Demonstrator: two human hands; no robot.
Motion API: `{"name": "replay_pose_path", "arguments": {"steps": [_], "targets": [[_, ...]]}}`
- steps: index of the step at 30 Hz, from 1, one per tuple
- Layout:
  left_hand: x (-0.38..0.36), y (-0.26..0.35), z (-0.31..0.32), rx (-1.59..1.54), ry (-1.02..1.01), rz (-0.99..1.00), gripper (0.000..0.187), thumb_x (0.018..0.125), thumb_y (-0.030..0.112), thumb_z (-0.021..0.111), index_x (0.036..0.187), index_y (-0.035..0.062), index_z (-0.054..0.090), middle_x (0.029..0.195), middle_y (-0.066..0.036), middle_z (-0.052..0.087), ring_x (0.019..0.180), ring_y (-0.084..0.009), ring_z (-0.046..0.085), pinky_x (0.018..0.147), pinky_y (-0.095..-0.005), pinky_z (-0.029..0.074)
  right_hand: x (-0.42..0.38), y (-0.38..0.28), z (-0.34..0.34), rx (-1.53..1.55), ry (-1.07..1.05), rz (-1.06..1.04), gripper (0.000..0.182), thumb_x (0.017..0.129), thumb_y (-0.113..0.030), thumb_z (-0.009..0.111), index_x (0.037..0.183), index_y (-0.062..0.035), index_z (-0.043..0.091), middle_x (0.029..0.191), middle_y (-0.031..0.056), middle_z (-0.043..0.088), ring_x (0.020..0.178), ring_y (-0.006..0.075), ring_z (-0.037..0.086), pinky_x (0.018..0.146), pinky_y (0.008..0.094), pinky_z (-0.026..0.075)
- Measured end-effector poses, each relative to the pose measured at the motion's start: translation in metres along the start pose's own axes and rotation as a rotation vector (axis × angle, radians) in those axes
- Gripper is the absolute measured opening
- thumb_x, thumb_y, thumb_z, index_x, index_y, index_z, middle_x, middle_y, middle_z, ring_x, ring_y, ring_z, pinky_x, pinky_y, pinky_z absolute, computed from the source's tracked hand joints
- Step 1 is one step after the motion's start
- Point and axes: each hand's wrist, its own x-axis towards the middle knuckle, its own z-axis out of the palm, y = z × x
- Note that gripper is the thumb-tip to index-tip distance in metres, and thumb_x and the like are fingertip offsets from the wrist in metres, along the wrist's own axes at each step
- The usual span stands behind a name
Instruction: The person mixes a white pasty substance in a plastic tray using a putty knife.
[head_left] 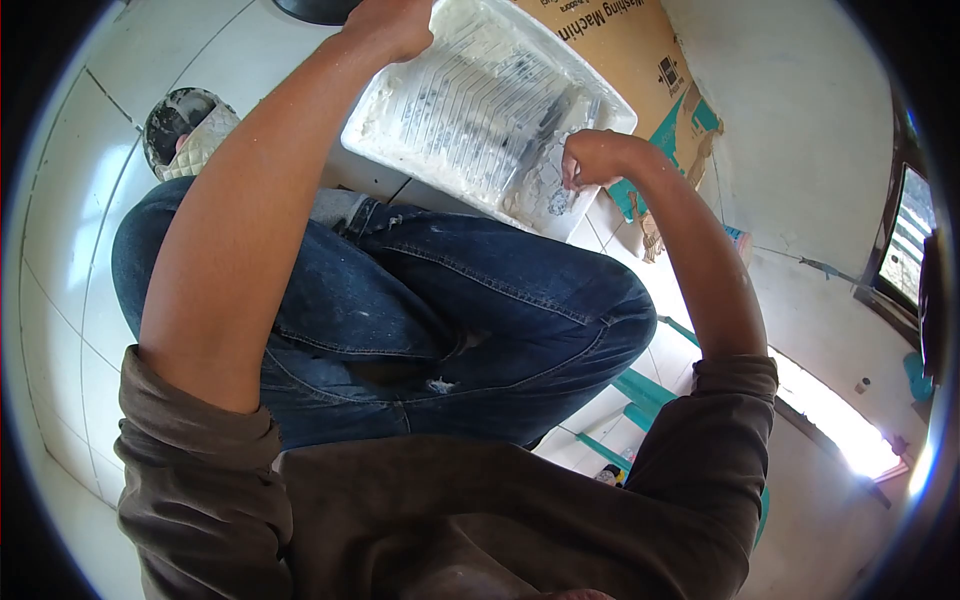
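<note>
A white paint tray (478, 100), ridged and smeared with white paint or paste, sits in front of my crossed legs. At its far left edge, my left hand (395, 28) is curled over the rim and grips it, partly cut off by the top of the view. My right hand (600, 160) is closed, fingertips down, over the near right end of the tray. A thick white smear with a greyish patch (558, 203) lies under those fingers. Whatever the right fingers hold, if anything, is hidden.
Flattened cardboard (625, 45) lies beyond the tray, with a torn green-and-brown piece (675, 150) to its right. On the tiled floor (100, 270) at left is a paint-stained slipper (190, 130). A dark round object (318, 8) is at the top. Green stool legs (645, 390) stand by my right knee.
</note>
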Motion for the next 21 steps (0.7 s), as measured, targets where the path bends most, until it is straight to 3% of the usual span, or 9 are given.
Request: {"name": "replay_pose_path", "arguments": {"steps": [2,3,5,6,7,10,14,21], "targets": [[0.002,0.006,-0.009,-0.015,-0.124,-0.04,0.028,0.089,0.004,0.057,0.11,-0.0017,0.073,0.117,-0.027,0.072,0.113,-0.0408,0.07,0.095,-0.0503,0.055,-0.008,-0.006,-0.001,0.193,-0.205,-0.208,0.022,0.085,-0.01,0.072,0.103,-0.0132,0.083,0.103,0.008,0.08,0.095,0.0263,0.074,0.079,0.0369,0.057],[0.004,0.004,-0.006,-0.018,-0.126,-0.034,0.028,0.089,0.004,0.057,0.11,-0.0017,0.073,0.117,-0.027,0.072,0.113,-0.0408,0.07,0.095,-0.0503,0.055,-0.007,-0.003,0.004,0.197,-0.205,-0.203,0.022,0.085,-0.01,0.072,0.103,-0.0132,0.083,0.103,0.008,0.08,0.095,0.0263,0.074,0.079,0.0369,0.057],[0.003,0.001,-0.004,0.011,-0.119,-0.004,0.027,0.088,0.003,0.058,0.11,-0.002,0.073,0.117,-0.027,0.072,0.114,-0.041,0.069,0.096,-0.0501,0.055,-0.004,0.0,0.015,0.024,0.093,-0.206,0.018,0.087,-0.011,0.073,0.102,-0.0132,0.083,0.104,0.0082,0.079,0.098,0.0265,0.074,0.082,0.0407,0.056],[0.002,0.002,-0.004,0.006,-0.119,0.003,0.027,0.088,0.003,0.058,0.11,-0.002,0.073,0.117,-0.027,0.072,0.114,-0.041,0.069,0.096,-0.0501,0.055,-0.008,0.003,0.018,0.024,0.244,-0.142,0.015,0.088,-0.013,0.073,0.1,-0.0117,0.082,0.105,0.0101,0.076,0.101,0.0284,0.072,0.09,0.0446,0.049],[0.002,0.003,-0.006,0.013,-0.146,-0.011,0.027,0.088,0.004,0.058,0.11,-0.0022,0.073,0.117,-0.027,0.072,0.114,-0.041,0.069,0.096,-0.05,0.055,-0.009,0.003,0.02,0.023,0.248,-0.134,0.015,0.088,-0.013,0.073,0.1,-0.0117,0.082,0.105,0.0101,0.076,0.101,0.0284,0.072,0.09,0.0446,0.049],[0.001,0.003,-0.005,0.011,-0.132,-0.026,0.028,0.088,0.003,0.058,0.11,-0.0028,0.073,0.117,-0.028,0.072,0.115,-0.0412,0.069,0.096,-0.05,0.055,0.002,-0.002,0.031,-0.177,0.327,0.075,0.015,0.088,-0.01,0.07,0.099,-0.0089,0.08,0.103,0.0141,0.069,0.103,0.0332,0.068,0.103,0.0512,0.034],[0.0,-0.003,0.0,0.02,-0.091,-0.014,0.029,0.088,0.003,0.057,0.112,-0.0036,0.072,0.12,-0.028,0.071,0.116,-0.0417,0.069,0.096,-0.0502,0.055,0.005,-0.007,0.044,-0.241,0.302,0.05,0.015,0.088,-0.007,0.068,0.096,-0.0066,0.08,0.1,0.0192,0.069,0.101,0.0378,0.068,0.102,0.0536,0.036],[0.002,0.004,-0.005,0.004,-0.203,-0.074,0.031,0.087,0.001,0.058,0.114,-0.0044,0.071,0.121,-0.029,0.071,0.116,-0.042,0.068,0.097,-0.0498,0.055,0.013,0.001,0.034,-0.116,0.206,0.085,0.017,0.084,-0.005,0.069,0.096,-0.0063,0.081,0.095,0.0159,0.076,0.1,0.0363,0.071,0.098,0.0604,0.041]]}}
